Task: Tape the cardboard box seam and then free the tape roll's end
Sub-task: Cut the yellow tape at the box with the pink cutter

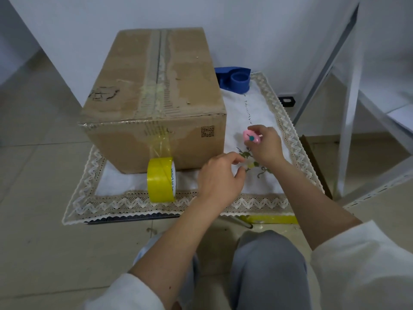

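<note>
A brown cardboard box [154, 90] stands on a small table, with clear yellowish tape along its top seam and down the front face. The yellow tape roll [161, 179] stands on edge against the box's front, still joined to the box by a strip of tape [161, 147]. To the right of the box, my right hand [264, 145] holds a small pink cutter [252, 137] above the cloth. My left hand [220, 177] hovers to the right of the roll with fingers loosely curled, holding nothing.
A white lace-edged cloth [263, 113] covers the table. A blue tape dispenser [234, 79] sits behind the box at the right. A white metal frame [348, 108] stands to the right, a wall behind. My knees [266, 260] are below the table's front edge.
</note>
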Motion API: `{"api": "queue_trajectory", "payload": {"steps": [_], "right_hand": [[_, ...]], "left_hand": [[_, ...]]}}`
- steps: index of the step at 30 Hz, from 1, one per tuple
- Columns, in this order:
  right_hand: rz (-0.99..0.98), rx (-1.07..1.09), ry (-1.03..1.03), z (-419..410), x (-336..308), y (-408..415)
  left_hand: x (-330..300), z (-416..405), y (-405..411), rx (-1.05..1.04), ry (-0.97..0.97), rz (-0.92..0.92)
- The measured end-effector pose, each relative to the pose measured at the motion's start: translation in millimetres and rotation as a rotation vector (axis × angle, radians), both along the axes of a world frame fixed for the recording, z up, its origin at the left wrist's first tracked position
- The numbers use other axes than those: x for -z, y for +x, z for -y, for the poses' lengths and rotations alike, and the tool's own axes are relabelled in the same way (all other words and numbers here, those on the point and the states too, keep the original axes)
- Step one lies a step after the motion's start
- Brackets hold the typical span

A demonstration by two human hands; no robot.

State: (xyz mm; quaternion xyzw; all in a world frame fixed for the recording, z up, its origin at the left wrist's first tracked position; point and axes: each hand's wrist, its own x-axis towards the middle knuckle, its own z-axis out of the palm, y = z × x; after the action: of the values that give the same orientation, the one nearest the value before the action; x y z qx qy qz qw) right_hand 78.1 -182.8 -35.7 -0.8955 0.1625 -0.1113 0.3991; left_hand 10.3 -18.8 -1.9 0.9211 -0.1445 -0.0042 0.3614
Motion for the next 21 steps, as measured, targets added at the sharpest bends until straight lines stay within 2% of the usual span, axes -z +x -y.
{"api": "queue_trajectory", "payload": {"steps": [6, 11, 14, 21], "right_hand": [[0.040, -0.039, 0.421, -23, -17, -38], [0.038, -0.094, 0.659, -44, -34, -70], [0.045, -0.139, 0.653, -54, -40, -89], [0.021, -0.267, 0.600, -76, -52, -113]], "left_hand": [[-11, -13, -11, 0.006, -0.019, 0.030], [-17, -33, -18, -0.037, -0.083, 0.162], [-24, -47, -22, -0.100, -0.130, 0.252], [-29, -79, -27, -0.213, -0.220, 0.302]]}}
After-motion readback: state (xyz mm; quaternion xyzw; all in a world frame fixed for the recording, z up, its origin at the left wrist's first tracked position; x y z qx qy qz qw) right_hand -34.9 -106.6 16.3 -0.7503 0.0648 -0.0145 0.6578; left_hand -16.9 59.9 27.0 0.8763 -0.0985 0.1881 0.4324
